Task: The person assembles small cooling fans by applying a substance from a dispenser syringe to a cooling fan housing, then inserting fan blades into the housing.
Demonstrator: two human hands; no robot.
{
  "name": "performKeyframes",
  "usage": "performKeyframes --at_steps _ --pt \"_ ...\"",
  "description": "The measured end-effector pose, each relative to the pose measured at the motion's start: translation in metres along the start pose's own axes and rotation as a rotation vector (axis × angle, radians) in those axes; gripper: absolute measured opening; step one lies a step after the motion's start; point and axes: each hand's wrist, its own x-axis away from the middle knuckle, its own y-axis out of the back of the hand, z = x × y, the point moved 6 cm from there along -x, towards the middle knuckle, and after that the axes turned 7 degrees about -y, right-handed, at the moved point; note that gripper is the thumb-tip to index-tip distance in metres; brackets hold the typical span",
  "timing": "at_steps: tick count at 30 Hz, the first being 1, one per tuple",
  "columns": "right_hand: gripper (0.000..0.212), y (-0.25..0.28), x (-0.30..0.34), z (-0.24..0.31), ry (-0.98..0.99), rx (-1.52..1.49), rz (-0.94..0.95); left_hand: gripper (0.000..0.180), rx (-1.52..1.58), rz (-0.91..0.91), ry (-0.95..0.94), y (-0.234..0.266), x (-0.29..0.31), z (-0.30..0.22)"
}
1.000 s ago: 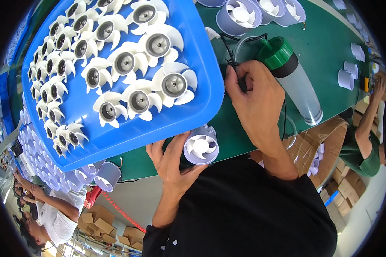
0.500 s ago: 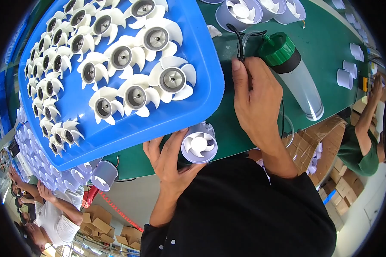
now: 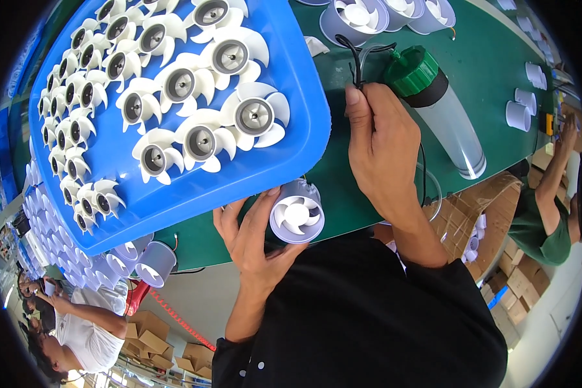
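Green matting covers the workbench [image 3: 498,71], which runs across the upper part of the frame, with cardboard boxes [image 3: 491,207] below its edge at right. A blue tray [image 3: 291,161] fills the upper left, packed with white fan impellers [image 3: 252,116] lying hub-up in rows. At centre frame, just below the tray's rim, the left hand [image 3: 255,236] cups a small grey fan housing [image 3: 296,216] with a white impeller already seated in it; the fingers curl round its wall and the thumb presses its side, a firm wrap. Above and to the right, the right hand [image 3: 385,145] pinches thin black wires [image 3: 354,61] between thumb and forefinger, the remaining fingers folded. Just right of it lies a clear cylinder with a green screw cap [image 3: 414,71], tilted toward the right. More grey housings [image 3: 355,16] stand at the top edge.

Judging by this, the wires are being sorted while the housing waits. Doing it well likely means keeping the housing steady against the bench edge and holding the pinch close to the wire ends, so they do not slip or tangle.
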Motion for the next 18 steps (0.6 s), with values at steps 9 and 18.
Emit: performKeyframes --at_steps 9,18 --pt "0.022 -0.003 0.000 0.002 -0.003 0.060 0.000 0.066 0.002 -0.018 -0.019 -0.001 0.000 -0.001" --pt "0.016 0.020 0.022 0.011 0.021 0.040 -0.016 0.071 0.020 -0.023 -0.018 -0.002 -0.002 -0.001"
